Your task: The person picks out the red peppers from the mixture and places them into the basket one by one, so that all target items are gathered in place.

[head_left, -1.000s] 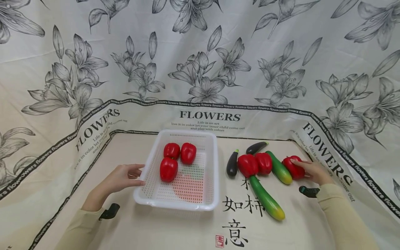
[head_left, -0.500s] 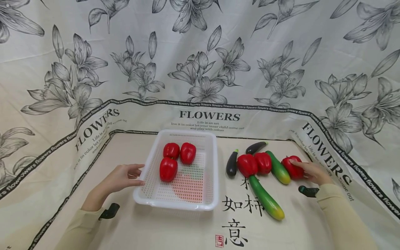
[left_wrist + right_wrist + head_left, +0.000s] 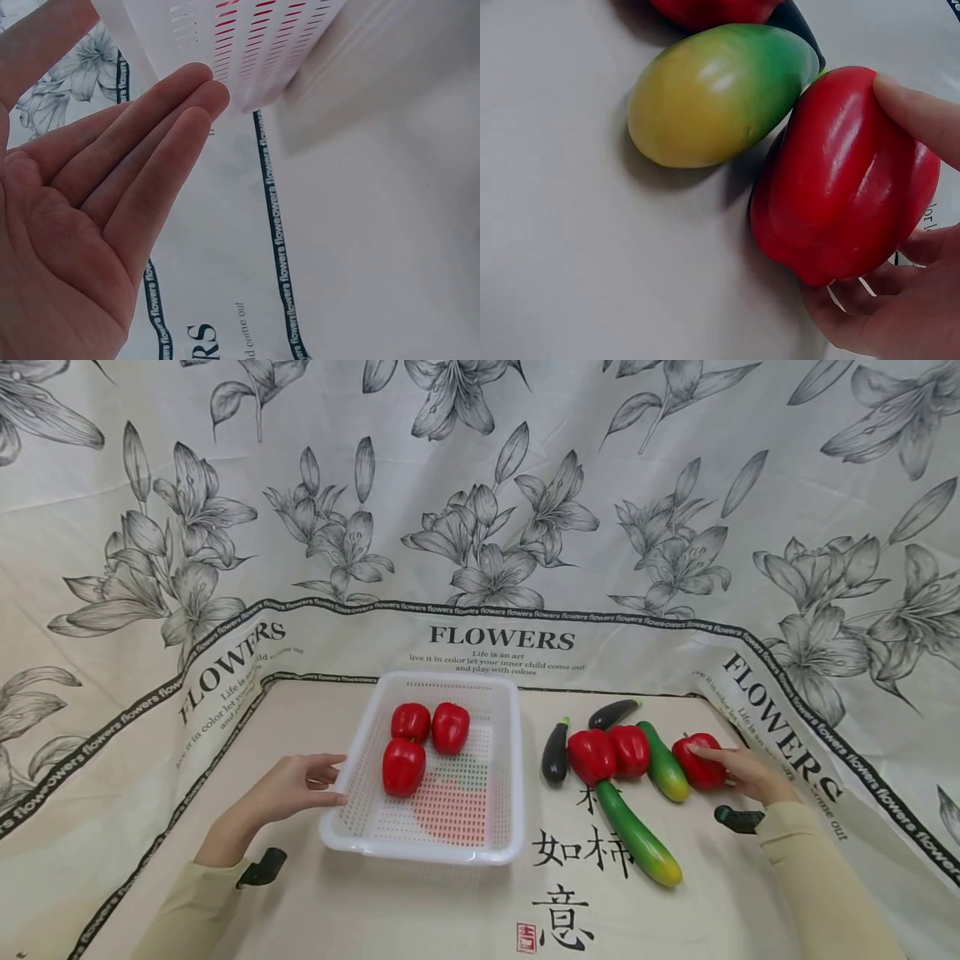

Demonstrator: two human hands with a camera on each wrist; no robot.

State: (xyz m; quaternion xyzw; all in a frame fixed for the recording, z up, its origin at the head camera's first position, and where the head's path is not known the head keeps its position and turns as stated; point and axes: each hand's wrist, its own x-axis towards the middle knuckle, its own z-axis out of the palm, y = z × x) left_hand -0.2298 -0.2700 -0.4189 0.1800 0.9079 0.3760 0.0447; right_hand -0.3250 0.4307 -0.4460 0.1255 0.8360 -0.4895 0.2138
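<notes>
At the right of the head view my right hand (image 3: pixel 750 772) holds a red bell pepper (image 3: pixel 699 762). The right wrist view shows the thumb on the upper side of this bell pepper (image 3: pixel 844 176) and the fingers bent around its lower side. Close beside it lies a green zucchini with a yellow end (image 3: pixel 705 97). My left hand (image 3: pixel 296 789) is at the left side of a white perforated basket (image 3: pixel 431 853). In the left wrist view its fingers are nearly straight, with their tips at the basket wall (image 3: pixel 247 45). Three red bell peppers (image 3: pixel 403 767) sit in the basket's left and back part.
Right of the basket stand two more red bell peppers (image 3: pixel 592 758), touching each other. Two dark eggplants (image 3: pixel 555 752) lie around them, and a long zucchini (image 3: pixel 639 835) points toward the front. A flower-printed cloth wall (image 3: pixel 502 652) closes off the back and sides.
My right hand and its bell pepper have shifted slightly left. The zucchini beside it has slid a little left as well. My left hand and the basket stay put.
</notes>
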